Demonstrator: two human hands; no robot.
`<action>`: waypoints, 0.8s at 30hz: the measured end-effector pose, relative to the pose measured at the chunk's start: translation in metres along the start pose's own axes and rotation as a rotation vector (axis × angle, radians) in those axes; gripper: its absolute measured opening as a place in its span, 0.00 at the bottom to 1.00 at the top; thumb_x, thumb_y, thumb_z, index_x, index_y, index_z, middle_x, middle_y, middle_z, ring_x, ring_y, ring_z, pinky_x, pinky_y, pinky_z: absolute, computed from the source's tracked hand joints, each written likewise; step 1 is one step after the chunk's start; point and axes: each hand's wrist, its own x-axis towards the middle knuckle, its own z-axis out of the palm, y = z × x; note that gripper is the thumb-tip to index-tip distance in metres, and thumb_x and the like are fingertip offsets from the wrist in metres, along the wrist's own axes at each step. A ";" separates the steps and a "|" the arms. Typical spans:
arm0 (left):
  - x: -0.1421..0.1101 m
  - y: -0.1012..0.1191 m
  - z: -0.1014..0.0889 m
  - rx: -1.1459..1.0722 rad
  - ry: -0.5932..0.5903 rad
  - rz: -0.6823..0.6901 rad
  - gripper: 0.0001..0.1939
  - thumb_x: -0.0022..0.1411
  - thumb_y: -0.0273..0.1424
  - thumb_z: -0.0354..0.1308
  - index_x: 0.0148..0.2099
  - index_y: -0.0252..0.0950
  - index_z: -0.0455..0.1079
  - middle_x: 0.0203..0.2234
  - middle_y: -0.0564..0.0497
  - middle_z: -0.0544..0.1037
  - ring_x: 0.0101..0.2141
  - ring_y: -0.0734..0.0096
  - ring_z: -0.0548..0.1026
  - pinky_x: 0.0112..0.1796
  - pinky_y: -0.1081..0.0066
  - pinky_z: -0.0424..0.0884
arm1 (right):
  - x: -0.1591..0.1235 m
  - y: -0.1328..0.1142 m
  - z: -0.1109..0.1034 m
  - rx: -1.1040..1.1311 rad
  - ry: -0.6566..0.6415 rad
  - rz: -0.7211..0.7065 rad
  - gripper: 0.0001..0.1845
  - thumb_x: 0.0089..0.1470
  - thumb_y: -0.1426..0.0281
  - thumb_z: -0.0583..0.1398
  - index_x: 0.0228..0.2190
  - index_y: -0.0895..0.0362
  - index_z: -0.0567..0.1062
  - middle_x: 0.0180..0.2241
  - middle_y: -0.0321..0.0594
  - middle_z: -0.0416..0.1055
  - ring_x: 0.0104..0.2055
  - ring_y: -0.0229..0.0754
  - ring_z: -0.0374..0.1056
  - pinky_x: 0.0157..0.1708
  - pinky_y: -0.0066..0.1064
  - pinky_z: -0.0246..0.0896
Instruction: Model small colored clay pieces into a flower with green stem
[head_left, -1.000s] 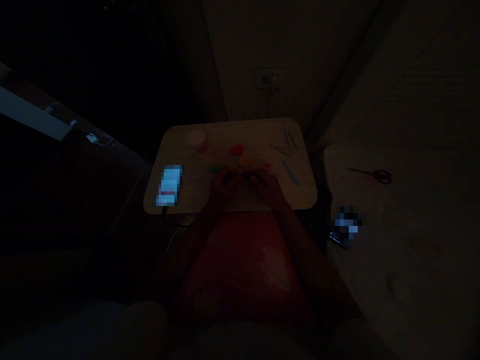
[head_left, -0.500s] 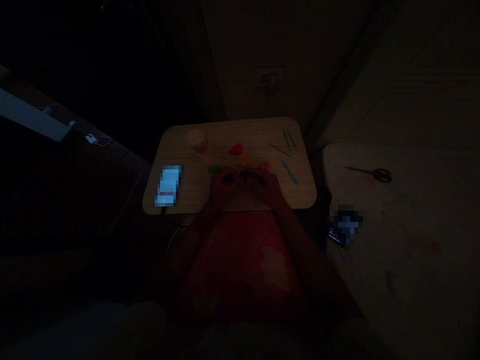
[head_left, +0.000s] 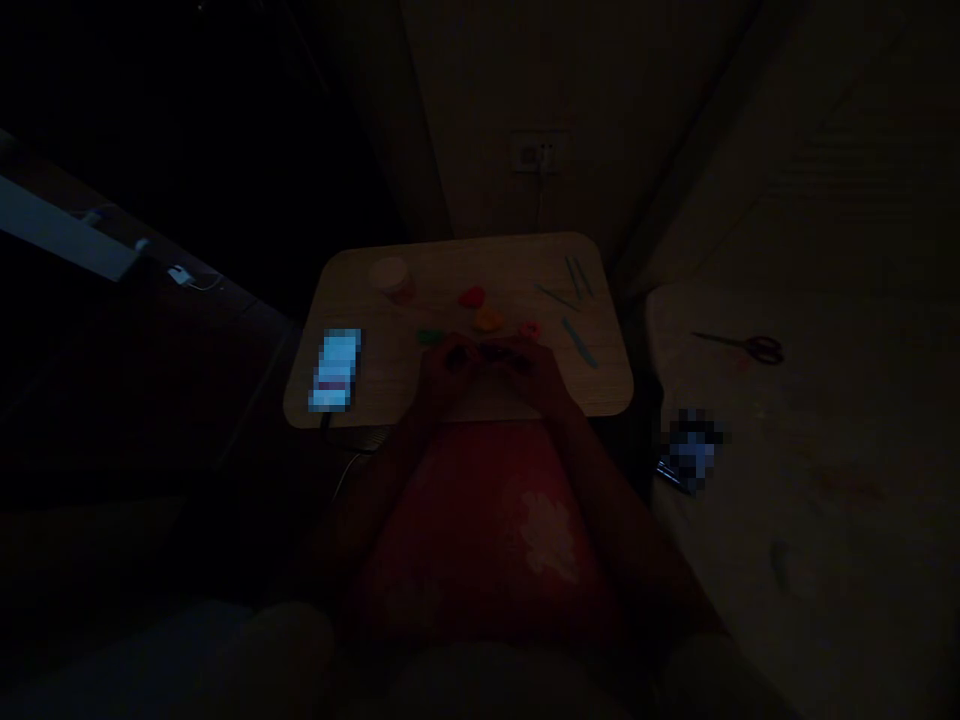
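Note:
In very dim light, my left hand (head_left: 444, 372) and my right hand (head_left: 532, 374) are close together over the near part of a small wooden table (head_left: 390, 390). Both have curled fingers that meet around something small and dark, whose kind I cannot make out. Just beyond them lies an orange lump (head_left: 487, 320), with a red lump (head_left: 472, 297) behind it. A green piece (head_left: 429, 337) is by my left fingers. Close to my right fingers is a pink ring-like piece (head_left: 529, 329).
A lit phone (head_left: 335, 370) lies at the table's left and a pale tub (head_left: 391, 277) at the back left. On the right are a blue plastic knife (head_left: 579, 343) and several thin sticks (head_left: 559, 296). Scissors (head_left: 750, 346) and a second blurred device (head_left: 691, 452) rest on the pale surface beside.
The fingers of both hands have shifted slightly around the dark thing between them. Everything on the table stays in place.

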 end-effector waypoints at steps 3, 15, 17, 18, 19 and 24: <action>0.001 -0.001 0.001 -0.014 -0.014 0.023 0.07 0.62 0.35 0.65 0.34 0.39 0.72 0.31 0.51 0.79 0.34 0.67 0.76 0.39 0.67 0.72 | 0.001 0.000 -0.001 -0.007 0.005 -0.014 0.16 0.60 0.63 0.65 0.50 0.46 0.83 0.48 0.40 0.84 0.51 0.49 0.78 0.56 0.45 0.71; 0.002 -0.013 0.004 -0.108 0.049 -0.002 0.11 0.62 0.38 0.61 0.39 0.42 0.62 0.34 0.50 0.71 0.37 0.66 0.71 0.40 0.66 0.70 | -0.001 -0.002 0.002 -0.049 0.217 0.034 0.21 0.55 0.70 0.63 0.52 0.49 0.75 0.52 0.45 0.79 0.53 0.48 0.75 0.52 0.42 0.73; 0.004 -0.017 0.005 -0.119 0.056 -0.006 0.10 0.61 0.36 0.59 0.38 0.42 0.60 0.34 0.50 0.69 0.37 0.65 0.70 0.40 0.65 0.70 | -0.001 -0.001 0.002 -0.056 0.227 0.017 0.20 0.55 0.70 0.63 0.51 0.50 0.74 0.50 0.45 0.78 0.51 0.48 0.75 0.50 0.41 0.74; 0.004 -0.019 0.005 -0.129 0.054 -0.003 0.10 0.60 0.36 0.59 0.38 0.42 0.60 0.34 0.50 0.68 0.36 0.66 0.69 0.39 0.65 0.70 | -0.001 -0.001 0.002 -0.062 0.227 0.005 0.19 0.55 0.69 0.64 0.50 0.50 0.74 0.50 0.46 0.78 0.51 0.48 0.75 0.50 0.40 0.74; 0.004 -0.021 0.006 -0.143 0.057 0.003 0.10 0.60 0.36 0.59 0.38 0.42 0.60 0.34 0.50 0.68 0.35 0.66 0.69 0.38 0.65 0.70 | -0.001 -0.001 0.002 -0.073 0.228 -0.004 0.19 0.56 0.68 0.64 0.50 0.50 0.75 0.50 0.46 0.78 0.51 0.49 0.75 0.50 0.40 0.73; 0.002 -0.019 0.008 -0.172 0.120 -0.030 0.11 0.68 0.43 0.59 0.41 0.42 0.64 0.34 0.50 0.71 0.32 0.69 0.70 0.35 0.67 0.71 | -0.002 -0.004 0.004 -0.114 0.247 0.073 0.12 0.62 0.62 0.61 0.46 0.51 0.77 0.46 0.46 0.81 0.47 0.49 0.76 0.50 0.42 0.73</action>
